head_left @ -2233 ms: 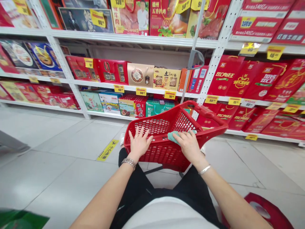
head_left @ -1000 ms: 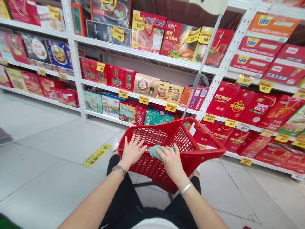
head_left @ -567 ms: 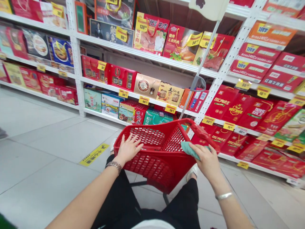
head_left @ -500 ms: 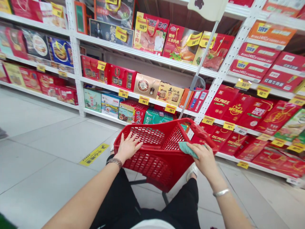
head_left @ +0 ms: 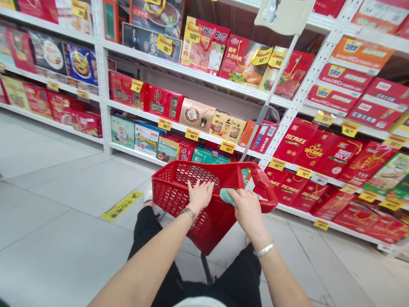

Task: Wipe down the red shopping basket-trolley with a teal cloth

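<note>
My left hand (head_left: 200,196) lies flat with spread fingers on the top edge of a red plastic mesh shopping cart basket (head_left: 171,198). My right hand (head_left: 248,209) pinches a teal cloth (head_left: 227,197) against the basket's near rim, close to its red handle (head_left: 265,185). A metal watch sits on my left wrist and a silver bangle on my right. The basket's inside shows no goods, though my hands hide part of it.
White metal store shelves (head_left: 105,85) stacked with red gift boxes and yellow price tags run along the far side. A thin pole with a grey loop (head_left: 270,114) rises behind the basket. A yellow floor sticker (head_left: 117,206) lies on the tiles to the left.
The basket has swung toward the middle of the view and looks narrower. Both hands have moved closer together along its rim, with the teal cloth still in my right hand.
</note>
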